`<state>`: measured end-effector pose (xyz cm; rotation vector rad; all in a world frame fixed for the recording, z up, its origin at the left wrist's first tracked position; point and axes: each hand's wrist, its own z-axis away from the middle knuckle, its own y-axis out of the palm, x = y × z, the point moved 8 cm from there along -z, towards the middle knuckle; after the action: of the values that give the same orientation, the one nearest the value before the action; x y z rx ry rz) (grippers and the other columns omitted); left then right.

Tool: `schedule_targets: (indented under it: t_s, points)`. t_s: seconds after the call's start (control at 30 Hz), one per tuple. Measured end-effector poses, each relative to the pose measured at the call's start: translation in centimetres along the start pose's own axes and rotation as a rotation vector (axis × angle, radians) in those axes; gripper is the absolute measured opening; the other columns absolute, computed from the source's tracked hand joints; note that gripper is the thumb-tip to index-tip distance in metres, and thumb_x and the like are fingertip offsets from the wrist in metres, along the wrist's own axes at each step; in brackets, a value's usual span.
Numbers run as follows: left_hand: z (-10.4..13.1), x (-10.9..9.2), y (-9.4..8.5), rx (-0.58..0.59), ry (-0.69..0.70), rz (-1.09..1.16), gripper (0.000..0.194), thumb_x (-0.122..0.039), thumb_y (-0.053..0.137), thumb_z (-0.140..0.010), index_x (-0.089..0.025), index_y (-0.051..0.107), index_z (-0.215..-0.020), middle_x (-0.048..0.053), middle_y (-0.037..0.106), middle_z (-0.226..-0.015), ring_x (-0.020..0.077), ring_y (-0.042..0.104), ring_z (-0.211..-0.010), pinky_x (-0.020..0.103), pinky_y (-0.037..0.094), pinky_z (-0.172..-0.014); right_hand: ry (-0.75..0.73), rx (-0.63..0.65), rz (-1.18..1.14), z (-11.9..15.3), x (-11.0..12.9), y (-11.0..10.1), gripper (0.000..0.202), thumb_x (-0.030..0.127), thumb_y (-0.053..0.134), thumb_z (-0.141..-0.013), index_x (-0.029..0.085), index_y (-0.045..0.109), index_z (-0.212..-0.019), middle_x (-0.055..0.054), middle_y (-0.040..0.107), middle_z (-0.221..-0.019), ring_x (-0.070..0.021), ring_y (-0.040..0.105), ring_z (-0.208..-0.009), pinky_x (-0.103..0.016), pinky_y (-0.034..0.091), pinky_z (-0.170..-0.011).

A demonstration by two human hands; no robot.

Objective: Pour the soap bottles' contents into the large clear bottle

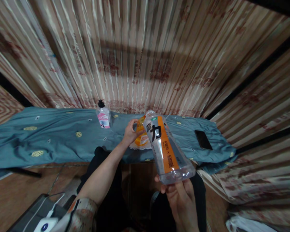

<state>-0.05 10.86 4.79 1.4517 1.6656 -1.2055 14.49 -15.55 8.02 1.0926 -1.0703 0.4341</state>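
Note:
A clear plastic drink bottle with an orange label leans away from me, its uncapped-looking neck pointing at the bench. My right hand grips it from below, near the base. My left hand is closed around a bottle of orange liquid, which stands on a white ruffled cloth. The clear bottle's neck overlaps the top of the orange bottle in view, so I cannot tell whether they touch.
A blue-green cloth with pineapple prints covers the bench. On it are a clear pump bottle with a black top and a black phone. Striped curtains hang behind. A white charger with a cable lies at lower left.

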Motion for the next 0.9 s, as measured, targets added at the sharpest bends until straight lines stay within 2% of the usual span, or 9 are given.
schedule_targets:
  t_s: [0.2,0.4,0.53,0.7,0.9]
  points:
    - [0.00,-0.19,-0.13,-0.008,-0.005,-0.013,0.051,-0.034,0.087,-0.060,-0.021,0.063,-0.103,0.006,0.070,-0.109,0.0268,0.067,-0.110,0.044,0.051,-0.107,-0.033,0.014,-0.003,0.16,0.41,0.23,0.031,0.045,0.086,-0.080,0.022,0.070,-0.091,-0.006,0.082,-0.073,-0.0232,0.077,-0.054,-0.024,0.056,-0.042]
    - [0.06,-0.17,-0.22,-0.006,0.001,-0.011,0.051,-0.036,0.087,-0.061,-0.022,0.063,-0.104,0.006,0.071,-0.111,0.0266,0.066,-0.111,0.044,0.050,-0.107,-0.006,0.020,-0.003,0.18,0.19,0.21,0.046,0.048,0.087,-0.078,0.022,0.071,-0.112,-0.007,0.082,-0.072,-0.0216,0.075,-0.051,-0.024,0.057,-0.044]
    - [0.05,0.04,-0.16,-0.010,0.002,-0.002,0.055,-0.040,0.089,-0.059,-0.021,0.064,-0.104,0.006,0.071,-0.110,0.0268,0.066,-0.110,0.043,0.050,-0.106,-0.018,0.037,-0.028,0.15,0.37,0.31,0.046,0.046,0.087,-0.080,0.023,0.071,-0.116,-0.006,0.083,-0.077,-0.0225,0.077,-0.055,-0.023,0.056,-0.042]
    - [-0.03,0.21,-0.11,-0.015,0.015,0.023,0.057,-0.044,0.090,-0.058,-0.022,0.064,-0.103,0.005,0.071,-0.108,0.0261,0.067,-0.108,0.041,0.050,-0.105,-0.033,0.054,-0.036,0.22,0.68,0.63,0.037,0.044,0.086,-0.082,0.022,0.074,-0.109,-0.006,0.082,-0.074,-0.0202,0.077,-0.056,-0.020,0.057,-0.044]
    - [-0.01,0.14,-0.17,-0.014,0.018,0.020,0.055,-0.042,0.089,-0.059,-0.021,0.064,-0.104,0.005,0.071,-0.108,0.0259,0.067,-0.108,0.041,0.051,-0.103,-0.030,0.042,-0.047,0.21,0.75,0.65,0.029,0.043,0.089,-0.079,0.022,0.075,-0.094,-0.005,0.083,-0.076,-0.0196,0.078,-0.057,-0.018,0.057,-0.044]
